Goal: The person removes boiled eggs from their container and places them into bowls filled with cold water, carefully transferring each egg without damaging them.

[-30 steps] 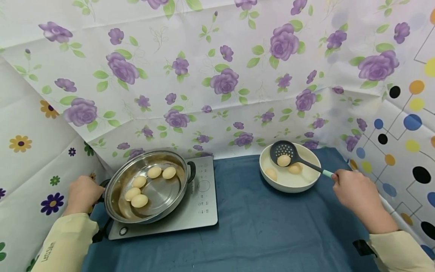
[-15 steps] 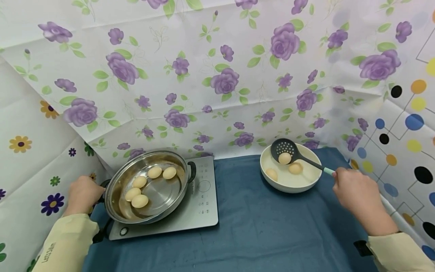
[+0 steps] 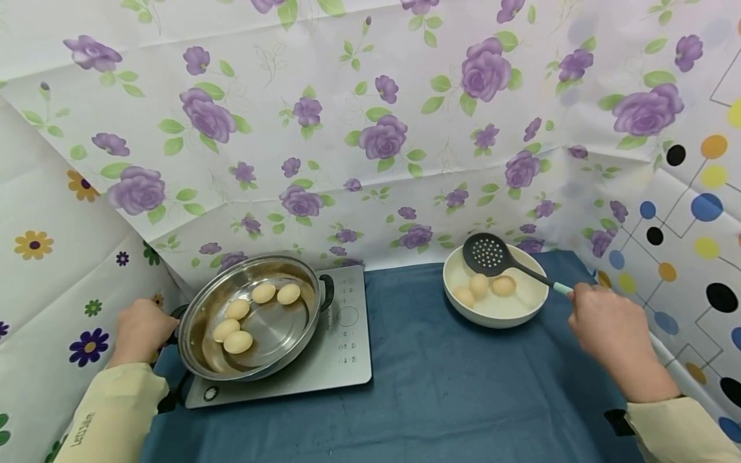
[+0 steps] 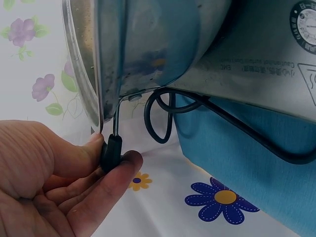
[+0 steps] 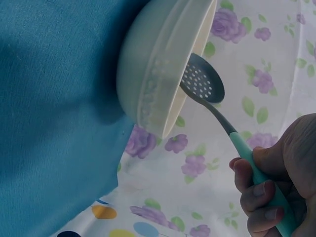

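My left hand grips the black side handle of a steel pot, thumb and fingers pinching it in the left wrist view. Several eggs lie in the pot. On the right, my right hand holds the mint-green handle of a dark grey slotted skimmer, fingers curled round it. The skimmer's head is tilted over the back of a cream bowl and carries no egg. Inside the bowl sit three eggs.
The pot stands on a silver induction cooktop, whose black cord loops beside it. A blue cloth covers the table. Floral sheeting rises behind, and dotted sheeting borders the right side.
The egg on the skimmer has slid off into the bowl beside the other two. The skimmer head has tilted and risen slightly. My left hand and the pot stay in place.
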Demonstrator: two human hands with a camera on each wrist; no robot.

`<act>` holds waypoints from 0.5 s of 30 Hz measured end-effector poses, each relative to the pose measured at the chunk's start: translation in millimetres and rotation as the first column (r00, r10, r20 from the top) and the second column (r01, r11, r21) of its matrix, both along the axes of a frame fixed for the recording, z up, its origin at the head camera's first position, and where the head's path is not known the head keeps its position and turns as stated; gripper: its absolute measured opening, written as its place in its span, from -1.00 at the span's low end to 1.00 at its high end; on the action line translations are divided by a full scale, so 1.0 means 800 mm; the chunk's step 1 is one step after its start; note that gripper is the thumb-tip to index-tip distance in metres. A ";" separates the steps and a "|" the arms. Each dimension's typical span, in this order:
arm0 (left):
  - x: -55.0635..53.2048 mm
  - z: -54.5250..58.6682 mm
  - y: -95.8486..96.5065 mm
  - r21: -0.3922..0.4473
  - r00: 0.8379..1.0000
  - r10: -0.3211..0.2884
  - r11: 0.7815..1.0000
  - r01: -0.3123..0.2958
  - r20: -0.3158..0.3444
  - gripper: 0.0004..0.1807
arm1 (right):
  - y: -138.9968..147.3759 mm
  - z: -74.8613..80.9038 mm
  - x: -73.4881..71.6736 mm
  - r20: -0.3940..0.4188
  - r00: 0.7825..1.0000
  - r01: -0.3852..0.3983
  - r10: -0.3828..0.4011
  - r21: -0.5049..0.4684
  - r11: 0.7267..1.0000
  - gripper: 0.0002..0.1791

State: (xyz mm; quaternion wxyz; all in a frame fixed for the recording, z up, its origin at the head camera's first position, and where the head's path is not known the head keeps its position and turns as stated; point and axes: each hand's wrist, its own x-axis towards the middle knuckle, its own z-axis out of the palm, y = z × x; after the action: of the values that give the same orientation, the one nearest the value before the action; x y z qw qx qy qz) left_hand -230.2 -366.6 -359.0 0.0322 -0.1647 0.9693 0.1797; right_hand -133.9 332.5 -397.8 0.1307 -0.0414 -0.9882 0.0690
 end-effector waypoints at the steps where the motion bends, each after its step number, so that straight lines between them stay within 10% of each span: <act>1: 0.000 0.000 0.000 -0.002 1.000 0.001 1.000 -0.001 0.000 -0.70 | 0.000 0.000 0.000 -0.009 1.000 -0.002 0.002 0.001 1.000 -0.71; 15: -0.001 0.000 0.000 0.002 1.000 0.013 1.000 -0.013 0.004 -0.73 | 0.002 0.003 0.001 -0.063 0.998 0.006 -0.005 0.010 1.000 -0.73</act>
State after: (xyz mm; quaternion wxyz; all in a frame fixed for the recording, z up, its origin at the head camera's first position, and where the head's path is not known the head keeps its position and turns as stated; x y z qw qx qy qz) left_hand -231.2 -366.9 -359.4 0.0333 -0.1715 0.9679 0.1806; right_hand -132.7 334.2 -395.0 0.1620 -0.0412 -0.9838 0.0650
